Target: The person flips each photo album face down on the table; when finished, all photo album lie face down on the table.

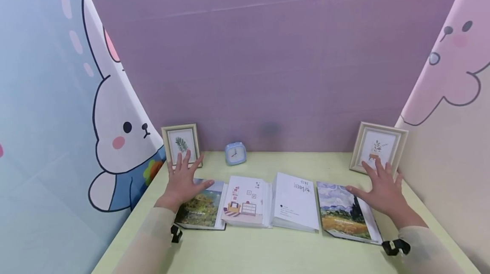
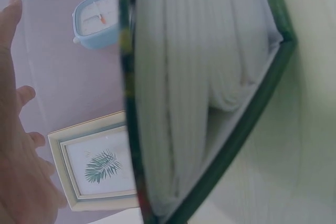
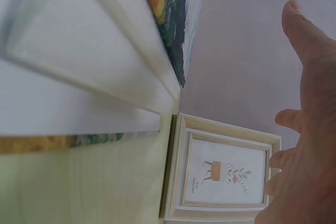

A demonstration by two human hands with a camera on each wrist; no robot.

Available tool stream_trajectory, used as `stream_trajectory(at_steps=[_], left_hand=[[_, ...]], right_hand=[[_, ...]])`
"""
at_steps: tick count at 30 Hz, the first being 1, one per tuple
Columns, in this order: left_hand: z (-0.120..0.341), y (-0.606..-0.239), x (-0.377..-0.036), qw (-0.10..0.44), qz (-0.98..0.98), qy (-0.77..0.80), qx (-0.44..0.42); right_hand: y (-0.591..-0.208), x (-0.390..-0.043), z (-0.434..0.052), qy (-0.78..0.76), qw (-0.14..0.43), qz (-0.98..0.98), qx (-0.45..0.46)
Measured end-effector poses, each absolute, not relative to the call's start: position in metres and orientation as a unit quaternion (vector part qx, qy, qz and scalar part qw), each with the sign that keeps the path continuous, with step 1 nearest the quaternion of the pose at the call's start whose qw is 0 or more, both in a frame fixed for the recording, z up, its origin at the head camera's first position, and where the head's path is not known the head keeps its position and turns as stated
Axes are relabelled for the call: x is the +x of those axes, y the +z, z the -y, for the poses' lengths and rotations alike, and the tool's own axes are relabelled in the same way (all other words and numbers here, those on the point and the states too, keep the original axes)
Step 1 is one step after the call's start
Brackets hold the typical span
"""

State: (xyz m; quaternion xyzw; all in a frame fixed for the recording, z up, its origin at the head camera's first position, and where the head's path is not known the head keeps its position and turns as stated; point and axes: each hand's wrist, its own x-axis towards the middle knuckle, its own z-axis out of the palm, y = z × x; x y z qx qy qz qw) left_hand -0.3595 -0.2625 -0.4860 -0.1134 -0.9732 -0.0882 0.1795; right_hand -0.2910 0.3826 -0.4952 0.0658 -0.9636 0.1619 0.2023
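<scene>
Four photo albums lie in a row across the table. My left hand [image 1: 183, 182], fingers spread, hovers over the leftmost album [image 1: 200, 210], which has a green and gold landscape cover. Beside that one is a white album with a room drawing [image 1: 245, 204], then a white album with black lettering [image 1: 294, 204]. At the right end lies an album with a painted field and cypress [image 1: 346, 214]. Above its right side my right hand [image 1: 384, 191] is held with fingers spread. Neither hand holds anything. In the left wrist view, the thick page edges of an album [image 2: 189, 77] fill the middle.
A leaf-print picture frame [image 1: 180, 143] stands at the back left, and a plant-print frame [image 1: 377, 146] at the back right. A small blue alarm clock [image 1: 235, 153] sits near the back edge. Fabric walls [image 1: 283, 74] enclose the pale table [image 1: 275, 252].
</scene>
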Motion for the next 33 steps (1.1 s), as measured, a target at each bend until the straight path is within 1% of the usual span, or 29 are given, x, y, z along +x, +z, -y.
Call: stream_trajectory(at_steps=[13,23,33], left_hand=[[0.253,-0.483,-0.35,0.154,0.975,-0.115,-0.114],[0.241,-0.483,-0.344,0.168,0.968,-0.138,-0.123],[0.225,-0.485,-0.336,0.156,0.967,-0.162,-0.121]], right_hand=[[-0.498,-0.282,-0.384,0.18,0.192,0.963,0.059],[-0.498,-0.269,-0.379,0.201,0.188,0.96,0.056],[-0.506,-0.259,-0.376,0.216,0.186,0.957,0.062]])
